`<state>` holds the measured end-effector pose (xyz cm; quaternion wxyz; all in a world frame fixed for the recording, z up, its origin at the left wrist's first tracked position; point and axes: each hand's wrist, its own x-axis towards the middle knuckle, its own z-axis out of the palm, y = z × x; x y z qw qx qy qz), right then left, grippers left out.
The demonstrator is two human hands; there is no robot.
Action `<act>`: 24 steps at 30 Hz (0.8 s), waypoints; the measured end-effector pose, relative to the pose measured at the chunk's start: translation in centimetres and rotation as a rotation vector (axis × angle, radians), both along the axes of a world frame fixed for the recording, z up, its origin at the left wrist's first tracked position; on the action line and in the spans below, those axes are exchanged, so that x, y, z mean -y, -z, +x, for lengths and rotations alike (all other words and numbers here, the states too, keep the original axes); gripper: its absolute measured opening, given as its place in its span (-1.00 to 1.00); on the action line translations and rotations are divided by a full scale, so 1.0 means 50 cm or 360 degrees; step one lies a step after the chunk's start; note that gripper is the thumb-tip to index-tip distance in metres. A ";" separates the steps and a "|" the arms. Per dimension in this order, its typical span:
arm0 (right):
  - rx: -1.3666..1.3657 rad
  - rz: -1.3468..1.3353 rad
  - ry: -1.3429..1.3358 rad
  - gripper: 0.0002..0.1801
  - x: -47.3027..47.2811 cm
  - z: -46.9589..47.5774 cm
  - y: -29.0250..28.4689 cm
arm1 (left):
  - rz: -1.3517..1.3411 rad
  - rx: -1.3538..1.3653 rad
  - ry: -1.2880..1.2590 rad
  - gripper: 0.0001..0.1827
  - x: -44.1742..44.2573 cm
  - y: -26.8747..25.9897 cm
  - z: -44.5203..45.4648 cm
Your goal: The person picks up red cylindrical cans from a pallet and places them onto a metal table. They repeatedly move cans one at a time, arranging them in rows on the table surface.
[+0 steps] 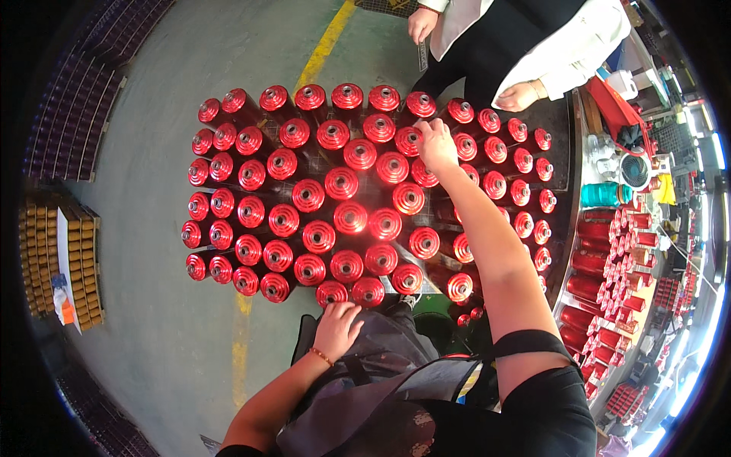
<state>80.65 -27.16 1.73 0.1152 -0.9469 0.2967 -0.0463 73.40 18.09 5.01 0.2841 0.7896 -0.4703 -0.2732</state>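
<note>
Many upright red cylinders (341, 183) with stepped, shiny round tops and a small metal fitting at each centre stand in uneven rows before me. My right hand (438, 145) reaches across them to the far side. Its fingertips are at the edge of one red cylinder (408, 141), close to another red cylinder (421, 104) behind it; the fingers' undersides are hidden. At the near edge, my left hand (338, 328) has its fingers spread beside a front cylinder (331, 293) and holds nothing. My right forearm covers several cylinders on the right.
Across from me stands a person in a white coat (571, 48), a flat strip (422, 56) in one hand. A bench (622, 274) at right holds red parts, a teal bottle (605, 195) and a small fan (635, 171). Stacked brown cylinders (85, 268) stand on the floor at left.
</note>
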 end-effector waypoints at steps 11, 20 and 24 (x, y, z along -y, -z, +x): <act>-0.0485 0.0016 -0.0142 -0.65 0.026 0.022 0.065 | -0.0193 0.0034 -0.0267 -0.65 0.038 -0.024 0.034; -0.0318 -0.0165 -0.0322 -0.81 0.056 0.007 -0.063 | -0.0667 0.0666 -0.0266 -0.51 0.500 0.000 0.394; 0.0123 -0.0223 -0.0290 -0.83 0.040 -0.095 -0.242 | -0.0156 0.0651 -0.0133 -0.39 0.649 0.058 0.447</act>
